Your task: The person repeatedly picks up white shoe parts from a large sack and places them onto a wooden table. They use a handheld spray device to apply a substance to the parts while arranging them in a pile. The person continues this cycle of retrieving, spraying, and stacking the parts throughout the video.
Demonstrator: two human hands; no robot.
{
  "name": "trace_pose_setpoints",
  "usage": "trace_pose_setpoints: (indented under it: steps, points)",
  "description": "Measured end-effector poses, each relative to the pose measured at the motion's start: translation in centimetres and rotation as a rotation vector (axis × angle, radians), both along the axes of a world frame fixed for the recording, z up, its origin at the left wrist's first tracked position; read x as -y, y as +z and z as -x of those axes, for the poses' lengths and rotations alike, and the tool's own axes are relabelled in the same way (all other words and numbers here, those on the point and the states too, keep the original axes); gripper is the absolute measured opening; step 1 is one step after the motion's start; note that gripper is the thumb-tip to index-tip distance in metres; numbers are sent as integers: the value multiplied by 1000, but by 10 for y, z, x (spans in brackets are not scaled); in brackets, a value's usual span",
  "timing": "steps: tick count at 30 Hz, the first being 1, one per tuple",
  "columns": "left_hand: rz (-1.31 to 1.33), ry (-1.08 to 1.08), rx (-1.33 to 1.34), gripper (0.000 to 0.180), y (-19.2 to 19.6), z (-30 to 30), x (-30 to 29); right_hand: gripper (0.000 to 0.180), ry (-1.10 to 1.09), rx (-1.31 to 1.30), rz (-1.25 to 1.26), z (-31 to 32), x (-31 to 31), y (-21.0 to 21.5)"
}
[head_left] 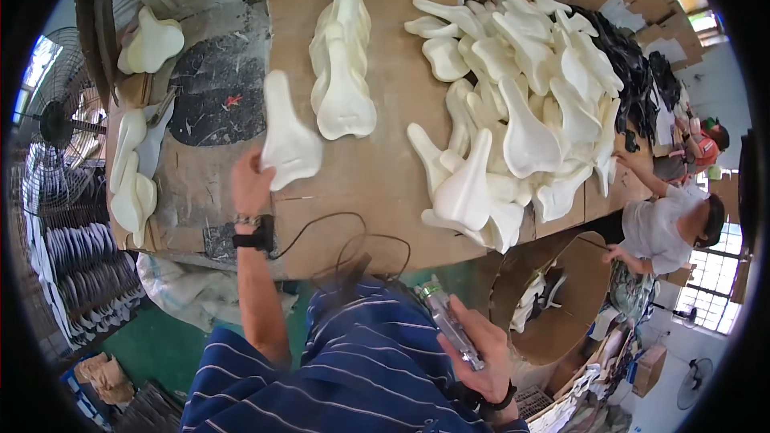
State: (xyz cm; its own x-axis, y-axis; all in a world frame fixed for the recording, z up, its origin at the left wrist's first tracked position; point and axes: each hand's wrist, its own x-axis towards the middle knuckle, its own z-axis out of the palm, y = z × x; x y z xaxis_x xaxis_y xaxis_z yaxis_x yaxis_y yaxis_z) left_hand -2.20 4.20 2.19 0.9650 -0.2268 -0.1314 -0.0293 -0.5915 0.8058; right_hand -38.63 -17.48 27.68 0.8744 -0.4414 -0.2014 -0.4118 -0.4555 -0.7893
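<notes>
A single cream-white foam bicycle saddle pad [291,140] lies on the cardboard-covered table, its narrow nose pointing away from me. My left hand [253,184] is closed on its near left edge; some of the fingers are hidden. Down by my body, off the table's near edge, my right hand [481,349] grips a slim grey metallic handheld tool [451,322] whose exact kind I cannot make out. Just right of the single pad runs a row of overlapping saddle pads [345,88]. A large heap of similar pads [529,124] covers the table's right side.
More pads [135,192] rest at the table's left edge. A thin black cable [365,232] loops near the front edge. Black sheets [634,72] lie beyond the heap. To the right are an open cardboard drum [573,305] and a co-worker [670,224]; a fan [60,120] stands left.
</notes>
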Motion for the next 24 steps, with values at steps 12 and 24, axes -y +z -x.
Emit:
trace_pose_setpoints:
  steps: [12,24]
  points:
    - [123,-320,353,48,-105,-53,102,58,-99,214,158,-26,2,7]
    - [63,-49,-156,57,-39,1,-27,56,4,8,27,-35,9,-5]
